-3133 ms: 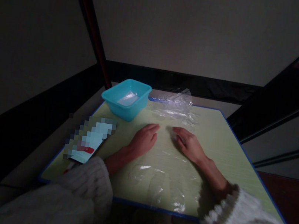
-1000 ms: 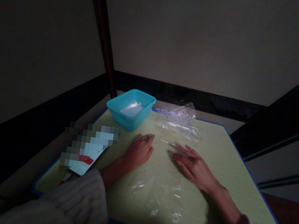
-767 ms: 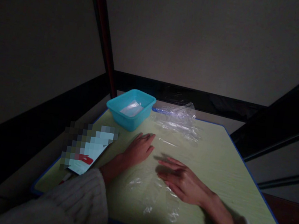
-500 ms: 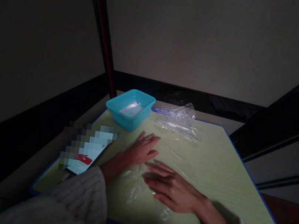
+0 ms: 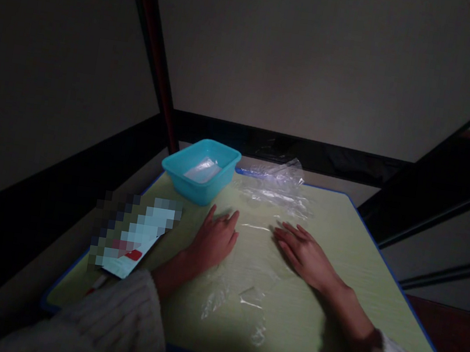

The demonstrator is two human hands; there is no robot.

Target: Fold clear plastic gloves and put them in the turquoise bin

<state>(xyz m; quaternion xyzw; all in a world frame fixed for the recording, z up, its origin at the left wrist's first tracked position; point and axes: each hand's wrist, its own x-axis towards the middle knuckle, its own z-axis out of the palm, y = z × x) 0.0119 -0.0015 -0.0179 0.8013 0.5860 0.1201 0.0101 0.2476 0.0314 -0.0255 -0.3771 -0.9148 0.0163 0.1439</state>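
A clear plastic bag (image 5: 245, 283) lies spread out on the pale green table between my hands. My left hand (image 5: 213, 240) rests at its left side with fingers apart and holds nothing. At its upper right, my right hand (image 5: 305, 254) lies with fingers stretched out, also holding nothing. Whether the fingertips press on the thin film is hard to see. Beyond my hands, more crumpled clear plastic bags (image 5: 275, 188) lie at the table's far edge.
A turquoise plastic basin (image 5: 198, 188) with something whitish and shiny inside stands at the far left. A light blue packet with a red mark (image 5: 130, 254), partly blurred, lies on the left. The table (image 5: 364, 313) has a blue edge; walls rise behind and to the left.
My right hand has moved away from me and to the right, off the middle of the bag. My left hand has shifted slightly left and nearer. The spread bag's near part is now uncovered.
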